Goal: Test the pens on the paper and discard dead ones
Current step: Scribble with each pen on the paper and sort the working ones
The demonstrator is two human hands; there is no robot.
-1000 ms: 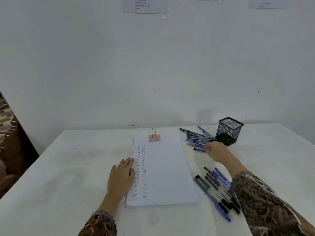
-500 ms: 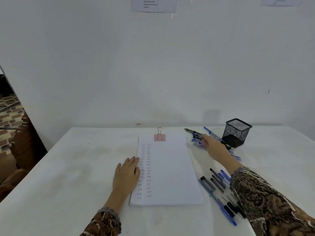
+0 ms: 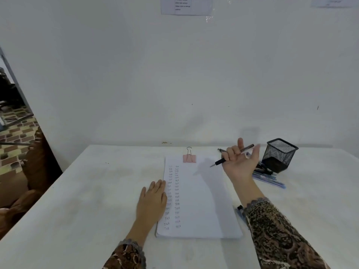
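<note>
White plastered wall [image 3: 116, 74], taped paper notices [image 3: 186, 5] up top, white table [image 3: 77, 210], patterned floor [image 3: 17, 136] at left, brown carved furniture [image 3: 37, 162] beside it

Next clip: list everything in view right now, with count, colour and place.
table: one, white, against a white wall
paper stack: one, white, table centre, handwriting down its left side
binder clip: one, pink, stack's far edge
mesh cup: one, black, far right
loose pens: several, mostly blue, beside the cup
half-hidden pens: count unclear, black and blue, at the right sleeve
wall sheets: at least two, white, top edge
held pen: one, dark, above the stack's far right corner
left hand: flat on the stack's left edge
right hand: raised, grips the held pen
</note>
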